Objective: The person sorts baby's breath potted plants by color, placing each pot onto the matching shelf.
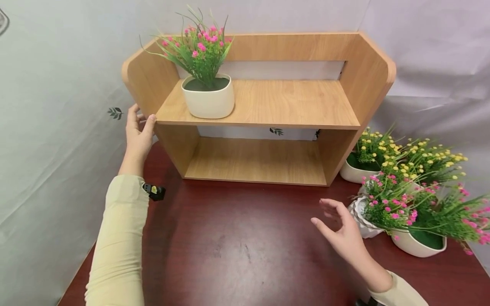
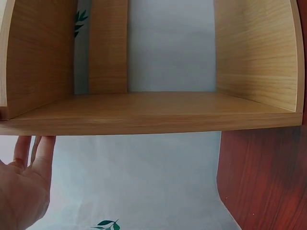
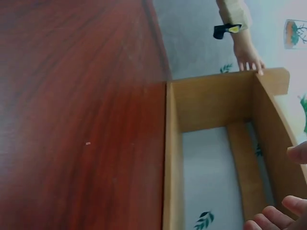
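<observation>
- Light-brown wooden two-tier shelf [image 1: 291,102] is standing on the dark red-brown glossy table [image 1: 245,238], its compartments facing you, pale cloth [image 1: 57,106] hanging behind.
- Your left hand [image 1: 139,136] is touching the shelf's left side panel near the middle board. Its fingers are lying mostly straight along the outer face, thumb resting by the front edge; nothing is being clenched. You are probably steadying that side.
- Your right hand [image 1: 346,238] is hovering above the table, fingers loosely curved, thumb apart, holding nothing. It is hanging just beside the white ridged pot with pink flowers [image 1: 361,219], seemingly within easy reach of the cluster.
- One cream, smooth rounded pot with pink flowers and long grassy leaves [image 1: 208,100] is sitting upright on the upper board, left of centre; the flat board is supporting its base, and bare wood is showing to its right.
- More plants are crowding the table to the shelf's right: two yellow-flowered green plants, one in a white smooth pot [image 1: 356,172], and another pink-flowered plant in a cream smooth pot [image 1: 421,244]. Grouping them there is likely leaving you working space in front.
</observation>
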A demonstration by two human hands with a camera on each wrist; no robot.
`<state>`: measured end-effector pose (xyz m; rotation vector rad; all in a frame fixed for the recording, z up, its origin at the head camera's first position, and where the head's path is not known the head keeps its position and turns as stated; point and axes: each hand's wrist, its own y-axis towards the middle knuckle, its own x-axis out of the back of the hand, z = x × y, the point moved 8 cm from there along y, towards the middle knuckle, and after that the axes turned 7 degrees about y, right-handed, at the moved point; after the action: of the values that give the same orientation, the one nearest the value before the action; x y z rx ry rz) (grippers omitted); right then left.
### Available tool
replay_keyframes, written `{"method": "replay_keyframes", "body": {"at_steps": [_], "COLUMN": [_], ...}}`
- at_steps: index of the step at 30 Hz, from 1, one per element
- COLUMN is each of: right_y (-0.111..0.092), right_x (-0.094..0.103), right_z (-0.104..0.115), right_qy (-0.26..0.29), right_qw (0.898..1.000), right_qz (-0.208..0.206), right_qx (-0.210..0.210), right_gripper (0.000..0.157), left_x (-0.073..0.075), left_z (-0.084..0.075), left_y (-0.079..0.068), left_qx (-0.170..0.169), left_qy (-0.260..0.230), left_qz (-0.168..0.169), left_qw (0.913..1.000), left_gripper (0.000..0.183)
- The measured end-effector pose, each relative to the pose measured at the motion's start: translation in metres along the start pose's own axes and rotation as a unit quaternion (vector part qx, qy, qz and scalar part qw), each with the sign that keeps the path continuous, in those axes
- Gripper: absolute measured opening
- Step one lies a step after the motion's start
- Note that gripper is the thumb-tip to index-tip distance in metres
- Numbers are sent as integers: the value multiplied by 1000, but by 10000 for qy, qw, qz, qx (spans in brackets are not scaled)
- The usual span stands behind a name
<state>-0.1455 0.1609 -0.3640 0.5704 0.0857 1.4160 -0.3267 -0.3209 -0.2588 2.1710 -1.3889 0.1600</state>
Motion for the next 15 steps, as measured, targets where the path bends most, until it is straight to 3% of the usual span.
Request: {"method": "replay_keyframes", "body": {"at_steps": [9, 15], "right_y": [-23, -36], "right_x": [17, 29], "right_z": [-17, -28], "right_qy": [-786, -977], "right_qw": [9948, 9903], "right_qz": [-81, -214], "right_qx": [-638, -965], "right_gripper": [46, 46], "left_x": [1, 0], "left_z": [1, 2], "left_y": [2, 2], "left_qx": [111, 170], "left_qy": [-169, -390], "left_qz": [44, 18], "left_qw": [9998, 9991], "left_gripper": [42, 40]}}
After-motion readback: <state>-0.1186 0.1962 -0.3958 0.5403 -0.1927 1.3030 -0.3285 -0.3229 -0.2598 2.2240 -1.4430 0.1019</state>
